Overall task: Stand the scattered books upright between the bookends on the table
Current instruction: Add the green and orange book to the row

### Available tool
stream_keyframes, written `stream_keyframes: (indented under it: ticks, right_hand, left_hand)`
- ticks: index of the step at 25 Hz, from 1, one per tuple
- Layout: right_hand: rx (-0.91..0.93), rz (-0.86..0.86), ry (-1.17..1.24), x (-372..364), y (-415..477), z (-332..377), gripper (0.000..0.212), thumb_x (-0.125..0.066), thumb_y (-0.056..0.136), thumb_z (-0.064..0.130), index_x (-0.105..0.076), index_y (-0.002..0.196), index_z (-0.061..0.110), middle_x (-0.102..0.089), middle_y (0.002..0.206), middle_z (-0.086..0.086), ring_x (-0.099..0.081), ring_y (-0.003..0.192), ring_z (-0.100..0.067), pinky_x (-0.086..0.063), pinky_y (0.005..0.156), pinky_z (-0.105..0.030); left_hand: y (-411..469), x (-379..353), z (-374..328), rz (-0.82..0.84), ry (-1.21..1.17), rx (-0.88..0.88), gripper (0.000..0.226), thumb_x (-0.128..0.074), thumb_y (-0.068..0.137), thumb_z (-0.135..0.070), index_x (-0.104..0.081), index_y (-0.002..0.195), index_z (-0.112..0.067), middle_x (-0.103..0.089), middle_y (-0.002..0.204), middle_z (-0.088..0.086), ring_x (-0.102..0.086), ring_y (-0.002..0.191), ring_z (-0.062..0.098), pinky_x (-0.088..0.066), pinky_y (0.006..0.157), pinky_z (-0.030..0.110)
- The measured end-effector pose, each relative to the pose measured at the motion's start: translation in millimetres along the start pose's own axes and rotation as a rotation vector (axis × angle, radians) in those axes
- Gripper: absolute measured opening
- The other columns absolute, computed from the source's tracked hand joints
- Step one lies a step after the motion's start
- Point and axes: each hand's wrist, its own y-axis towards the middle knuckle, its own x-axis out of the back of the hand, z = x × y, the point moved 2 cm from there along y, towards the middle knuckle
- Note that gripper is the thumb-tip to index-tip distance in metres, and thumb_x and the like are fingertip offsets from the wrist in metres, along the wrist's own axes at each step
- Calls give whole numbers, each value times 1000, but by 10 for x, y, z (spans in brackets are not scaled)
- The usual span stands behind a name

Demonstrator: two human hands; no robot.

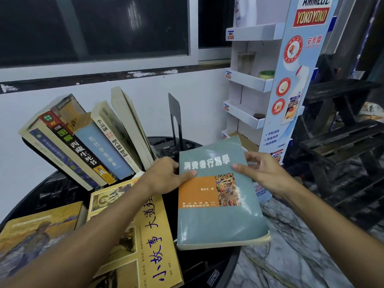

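Note:
A grey-green book (218,221) with an orange band lies flat in both my hands over the table's right side. My left hand (166,175) grips its upper left edge, thumb on the cover. My right hand (261,171) holds its upper right edge. Behind it, a black metal bookend (175,117) stands upright. Left of the bookend, several books (93,142) stand leaning to the left. A yellow book (153,235) with blue writing lies flat under my left forearm. Another flat book (33,235) with a painted cover lies at the lower left.
The round black table (56,190) stands against a white wall below a dark window. A cardboard display rack (270,84) with small shelves stands at the right. Dark wooden steps (342,146) fill the far right. Marbled floor (291,246) shows beside the table.

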Motion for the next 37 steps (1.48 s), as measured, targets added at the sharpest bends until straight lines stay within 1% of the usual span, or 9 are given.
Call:
stream_keyframes:
  ticks: [4,6,10,16,22,26,30,33,37]
  right_hand:
    - [163,-42,13,21,7,342,32,-77,86,19,-68,115,9,-76,111,-3,-74,100,-24,-62,83,-34]
    - [231,-57,11,33,35,520,38,-77,86,21,-66,120,10,-75,115,0,-72,105,-23,-60,89,-34]
    - [326,-71,-3,61,74,709,48,-81,81,29,-64,123,13,-70,124,-5,-69,110,-31,-56,95,-53]
    - [372,-51,40,-24,46,782,47,-77,84,17,-59,127,9,-70,125,-4,-70,111,-24,-56,97,-49]
    - [385,-50,39,-64,11,738,47,-76,86,8,-58,129,13,-68,127,2,-68,114,-14,-57,91,-25]
    - [366,-95,-70,-60,25,754,49,-81,80,20,-57,122,23,-67,122,5,-65,114,-9,-56,95,-27]
    - [386,-350,-238,-90,41,658,70,-87,71,39,-45,124,22,-54,117,1,-58,104,-12,-52,85,-23]
    - [507,-530,-405,-211,11,635,50,-87,77,32,-49,106,17,-49,106,-2,-51,88,-15,-47,77,-23]
    - [625,-467,-440,-508,-78,710,36,-81,84,32,-57,105,14,-50,106,2,-52,92,-10,-49,82,-26]
  left_hand:
    - [-133,304,-104,-173,-280,-69,33,-75,86,-45,-76,115,-29,-78,93,-16,-72,84,-4,-59,82,25]
    - [-204,450,-176,-262,-392,-119,39,-81,83,-37,-72,120,-31,-78,94,-16,-73,85,-5,-58,85,25]
    - [-272,646,-200,-375,-440,-153,67,-86,75,-38,-61,137,-28,-78,95,-13,-75,83,1,-62,77,31]
    - [-421,703,-243,-525,-426,-248,70,-87,76,-27,-60,140,-24,-72,106,-15,-71,81,-7,-50,63,4]
    - [-492,652,-179,-525,-473,-291,71,-87,75,-25,-59,140,-27,-71,114,-10,-73,90,0,-60,75,17]
    - [-497,640,-129,-485,-491,-294,71,-88,73,-29,-60,138,-32,-68,119,-7,-74,93,8,-63,79,34]
    - [-527,608,-148,-473,-494,-292,70,-86,74,-32,-58,139,-30,-62,122,-9,-69,90,8,-62,81,27]
    - [-542,598,-165,-451,-484,-293,68,-84,76,-35,-57,138,-28,-60,124,-11,-67,90,8,-62,81,27]
    - [-578,602,-203,-399,-489,-300,65,-84,78,-33,-57,138,-29,-66,121,-17,-65,86,2,-61,80,25]
